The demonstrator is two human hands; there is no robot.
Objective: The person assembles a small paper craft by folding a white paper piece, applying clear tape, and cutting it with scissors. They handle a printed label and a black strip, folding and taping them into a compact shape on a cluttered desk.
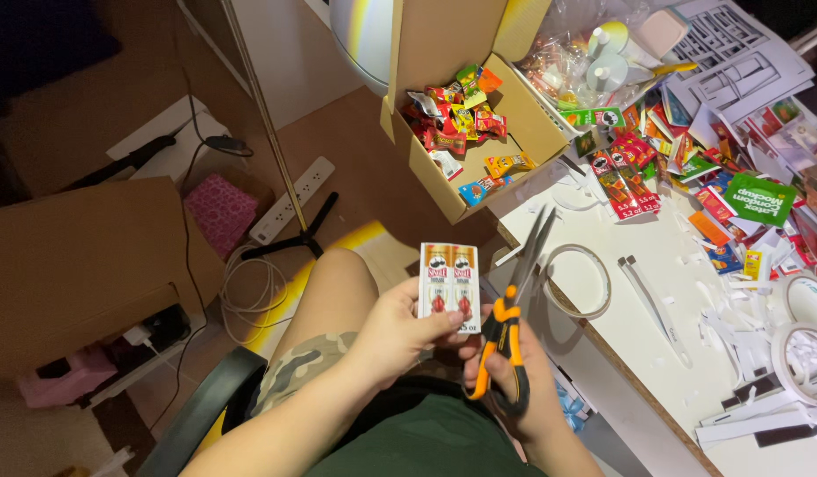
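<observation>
My left hand holds a small printed paper sheet with two identical orange and red package designs side by side. My right hand grips orange-and-black scissors by the handles, blades pointing up and away, just right of the sheet's edge. Both hands are over my lap, in front of the white table's near edge.
An open cardboard box of small colourful paper packages sits at the table's corner. More printed cutouts, tweezers, tape rolls and white paper scraps cover the table. On the floor lie a power strip, cables and a cardboard box.
</observation>
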